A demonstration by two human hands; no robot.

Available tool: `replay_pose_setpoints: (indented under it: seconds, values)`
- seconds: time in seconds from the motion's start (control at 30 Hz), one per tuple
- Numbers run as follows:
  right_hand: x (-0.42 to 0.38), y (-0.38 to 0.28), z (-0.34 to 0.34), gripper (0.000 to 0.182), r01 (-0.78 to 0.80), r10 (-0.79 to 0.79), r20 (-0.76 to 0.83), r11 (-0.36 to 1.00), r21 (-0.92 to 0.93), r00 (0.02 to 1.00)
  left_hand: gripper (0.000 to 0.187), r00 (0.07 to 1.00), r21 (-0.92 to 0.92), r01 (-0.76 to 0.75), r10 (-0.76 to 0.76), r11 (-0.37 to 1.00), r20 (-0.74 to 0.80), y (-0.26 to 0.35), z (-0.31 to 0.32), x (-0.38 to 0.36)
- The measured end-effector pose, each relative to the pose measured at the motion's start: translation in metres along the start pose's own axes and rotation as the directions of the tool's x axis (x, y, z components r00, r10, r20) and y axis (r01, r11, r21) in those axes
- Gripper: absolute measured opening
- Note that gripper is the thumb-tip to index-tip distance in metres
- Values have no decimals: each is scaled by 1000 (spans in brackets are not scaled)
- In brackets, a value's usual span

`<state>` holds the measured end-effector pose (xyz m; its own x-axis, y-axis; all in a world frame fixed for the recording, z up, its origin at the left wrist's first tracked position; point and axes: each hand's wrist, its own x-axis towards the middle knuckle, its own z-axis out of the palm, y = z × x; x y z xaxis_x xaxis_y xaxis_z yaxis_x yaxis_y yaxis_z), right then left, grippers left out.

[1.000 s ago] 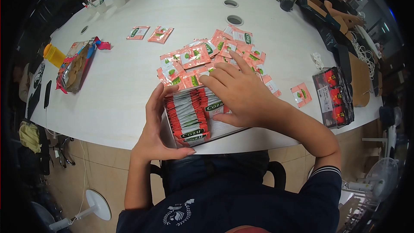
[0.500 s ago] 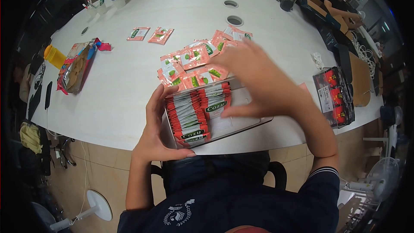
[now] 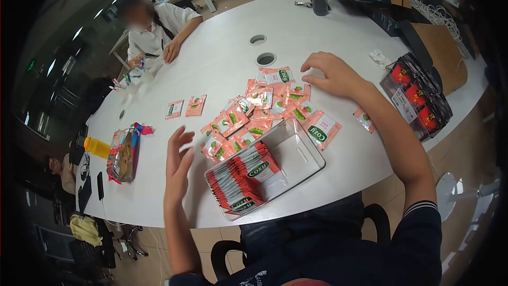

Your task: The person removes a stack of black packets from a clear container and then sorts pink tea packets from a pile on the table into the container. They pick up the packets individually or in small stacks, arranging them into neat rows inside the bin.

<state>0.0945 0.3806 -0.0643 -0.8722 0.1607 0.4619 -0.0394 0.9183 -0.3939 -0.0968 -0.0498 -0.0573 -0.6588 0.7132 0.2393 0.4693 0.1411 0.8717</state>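
Note:
A clear-walled box (image 3: 307,168) stands near the table's front edge, its left part packed with rows of upright red-and-white Cozy sachets (image 3: 235,182). Bare white floor shows in its right part. My left hand (image 3: 179,161) hovers just left of the box, fingers apart and holding nothing. Behind the box lies a loose heap of pink Cozy sachets (image 3: 259,111). Beside the heap's far right side is my right hand (image 3: 333,74), its fingers spread and slightly curled with nothing in them. One sachet (image 3: 364,120) lies partly hidden under my right forearm.
Two sachets (image 3: 185,107) lie apart at the left. Further left are an opened snack bag (image 3: 124,156) and a yellow bottle (image 3: 97,147). At right stands a clear pack with red labels (image 3: 415,98), near cardboard (image 3: 442,55). Across the table sits a person (image 3: 164,26).
My left hand has come off the box. My right hand has moved from over the box to the far right of the heap. The view has tilted up and turned.

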Motion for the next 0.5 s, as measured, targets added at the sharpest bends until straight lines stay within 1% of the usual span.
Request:
replay_pose_setpoints:
  seconds: [0.03,0.07,0.17,0.2,0.23,0.3,0.33,0.4,0.43,0.47,0.5]
  values:
    - [0,-1,2,23,36,-36,4,999,-19,999,71,997,161,41,-51,986,59,3,-2,15]
    - [0,-2,4,23,49,-49,2,999,-24,999,84,987,334,1,-56,943,154,-9,-10,28]
    - [-2,-7,7,23,93,-94,-2,995,-46,996,98,917,525,-85,-139,847,373,-4,0,51]
    - [-3,-8,8,23,110,-110,5,992,-58,994,108,920,555,-126,-112,822,375,-15,0,56]
    - [-3,-9,8,22,132,-131,14,989,-70,991,106,924,537,-122,-103,835,369,-11,-5,58]
    - [-1,-9,12,21,115,-116,-20,991,-62,993,102,935,504,-107,-86,857,344,-2,-23,64]
    - [0,-11,13,21,101,-102,-24,994,-52,995,95,960,371,-100,-9,923,281,-9,-36,77]
    - [6,-10,18,19,77,-78,-30,996,-38,997,92,989,358,103,-134,928,62,-25,-66,109]
    - [9,-6,23,18,61,-62,-42,998,-36,997,91,979,331,200,-197,922,-42,-38,-77,119]
    - [11,-3,28,17,40,-42,-61,999,-36,997,90,977,497,212,-198,841,-82,-67,-81,129]
    - [12,0,31,16,41,-43,-68,999,-32,997,89,974,647,222,-191,730,-119,-106,-81,145]
